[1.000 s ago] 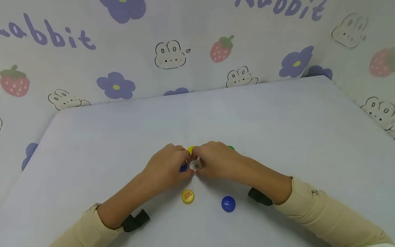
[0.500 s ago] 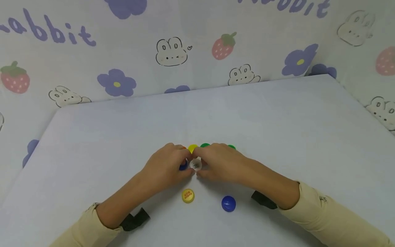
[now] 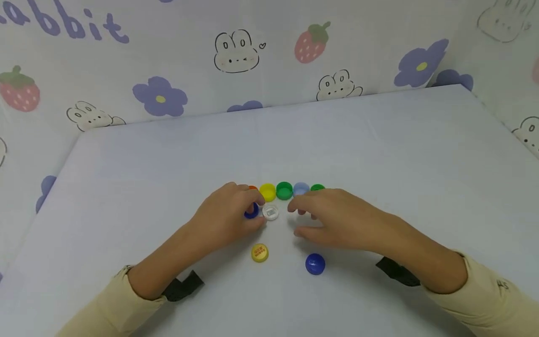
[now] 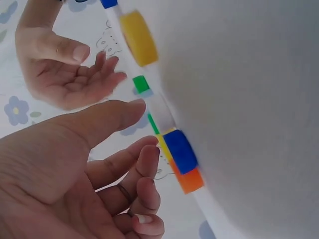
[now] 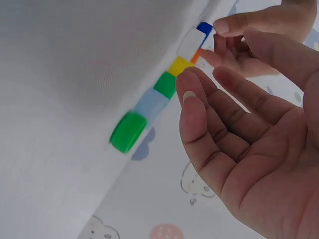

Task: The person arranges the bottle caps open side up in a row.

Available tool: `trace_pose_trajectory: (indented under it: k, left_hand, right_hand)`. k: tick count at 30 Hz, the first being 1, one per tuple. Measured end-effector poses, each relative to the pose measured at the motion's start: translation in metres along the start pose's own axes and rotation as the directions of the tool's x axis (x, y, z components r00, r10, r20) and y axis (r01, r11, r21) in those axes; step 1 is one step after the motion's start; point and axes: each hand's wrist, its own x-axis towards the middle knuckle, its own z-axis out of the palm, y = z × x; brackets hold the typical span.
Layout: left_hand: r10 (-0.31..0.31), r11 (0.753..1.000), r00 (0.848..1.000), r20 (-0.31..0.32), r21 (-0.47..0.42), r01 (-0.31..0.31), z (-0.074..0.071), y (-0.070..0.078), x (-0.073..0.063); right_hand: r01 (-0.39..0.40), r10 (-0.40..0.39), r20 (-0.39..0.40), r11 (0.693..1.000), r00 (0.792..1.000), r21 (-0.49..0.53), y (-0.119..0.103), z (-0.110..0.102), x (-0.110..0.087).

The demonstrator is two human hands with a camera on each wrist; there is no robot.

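A white bottle cap (image 3: pixel 270 212) lies on the table beside a dark blue cap (image 3: pixel 251 214), both in front of a row of several caps. My left hand (image 3: pixel 227 213) hovers around the blue cap, thumb and fingers apart; in the left wrist view a gap shows between thumb and fingertips, close to the white cap (image 4: pixel 162 112) and blue cap (image 4: pixel 180 152). To the right of the white cap is my right hand (image 3: pixel 341 217), fingers loosely bent and holding nothing. The row holds an orange cap (image 3: pixel 252 187), yellow cap (image 3: pixel 267 193), green cap (image 3: pixel 284 191), light blue cap (image 3: pixel 301 188) and another green cap (image 3: pixel 317 187).
Nearer the front lie a yellow cap with red lettering (image 3: pixel 259 252) and a blue cap (image 3: pixel 315 264). A white cloth covers the table (image 3: pixel 189 150). Behind it stands a wall covering (image 3: pixel 278 84) with rabbits, flowers and strawberries. Each wrist carries a black mount (image 3: pixel 183 286).
My right hand has let go of the white cap and drawn back to the right. The white cap now lies flat beside the blue one. The left hand stays nearly in place.
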Motion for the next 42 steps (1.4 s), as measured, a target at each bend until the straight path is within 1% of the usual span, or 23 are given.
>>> trace_pose_trajectory:
  k: [2, 3, 5, 7, 10, 13, 16, 20, 24, 27, 31, 34, 36, 39, 42]
  left_hand:
    - [-0.011, 1.000, 0.999, 0.043, -0.017, 0.012, -0.003, 0.005, -0.002]
    - [-0.003, 1.000, 0.998, 0.066, -0.030, 0.005, -0.004, 0.007, -0.003]
    - [0.039, 0.998, 0.993, 0.109, -0.055, -0.033, -0.004, 0.014, -0.006]
    - [0.092, 0.994, 0.984, 0.152, -0.071, -0.082, -0.003, 0.022, -0.010]
    - [0.167, 0.985, 0.965, 0.204, -0.076, -0.154, 0.001, 0.035, -0.015]
    - [0.196, 0.980, 0.946, 0.257, -0.070, -0.184, 0.005, 0.046, -0.016]
    - [0.196, 0.981, 0.937, 0.289, -0.051, -0.189, 0.009, 0.053, -0.014]
    - [0.165, 0.986, 0.940, 0.298, -0.029, -0.164, 0.013, 0.055, -0.013]
    - [0.156, 0.988, 0.945, 0.286, -0.029, -0.154, 0.015, 0.055, -0.012]
    - [0.160, 0.987, 0.947, 0.278, -0.030, -0.158, 0.016, 0.055, -0.011]
    - [0.161, 0.987, 0.947, 0.278, -0.028, -0.159, 0.016, 0.056, -0.011]
    - [0.162, 0.987, 0.947, 0.278, -0.033, -0.159, 0.016, 0.056, -0.010]
    - [0.162, 0.987, 0.948, 0.275, -0.039, -0.157, 0.016, 0.056, -0.011]
    - [0.162, 0.987, 0.948, 0.274, -0.047, -0.155, 0.017, 0.056, -0.011]
    - [0.164, 0.986, 0.948, 0.273, -0.059, -0.154, 0.018, 0.056, -0.012]
  right_hand:
    - [-0.003, 0.003, 0.009, 1.000, 1.000, -0.010, 0.001, -0.003, -0.008]
    - [-0.004, 0.004, 0.018, 1.000, 1.000, -0.013, 0.001, -0.003, -0.012]
    - [0.004, -0.003, 0.033, 1.000, 0.999, -0.025, 0.002, 0.000, -0.019]
    - [0.032, -0.031, 0.040, 0.999, 0.999, -0.040, 0.002, 0.005, -0.024]
    - [0.070, -0.067, 0.045, 0.995, 0.997, -0.073, 0.000, 0.014, -0.027]
    - [0.096, -0.091, 0.051, 0.990, 0.995, -0.105, -0.003, 0.022, -0.029]
    - [0.106, -0.100, 0.053, 0.986, 0.994, -0.129, -0.006, 0.027, -0.029]
    - [0.113, -0.109, 0.040, 0.983, 0.993, -0.142, -0.007, 0.031, -0.028]
    - [0.110, -0.106, 0.044, 0.986, 0.993, -0.126, -0.009, 0.032, -0.026]
    - [0.102, -0.094, 0.072, 0.988, 0.993, -0.114, -0.009, 0.032, -0.027]
    - [0.063, -0.047, 0.132, 0.991, 0.990, -0.119, -0.008, 0.027, -0.029]
    - [0.047, -0.030, 0.145, 0.993, 0.989, -0.113, -0.006, 0.022, -0.030]
    - [0.065, -0.053, 0.131, 0.994, 0.990, -0.088, -0.005, 0.022, -0.030]
    - [0.118, -0.113, 0.096, 0.992, 0.989, -0.039, -0.004, 0.024, -0.030]
    - [0.145, -0.145, 0.083, 0.989, 0.986, 0.005, -0.003, 0.028, -0.030]
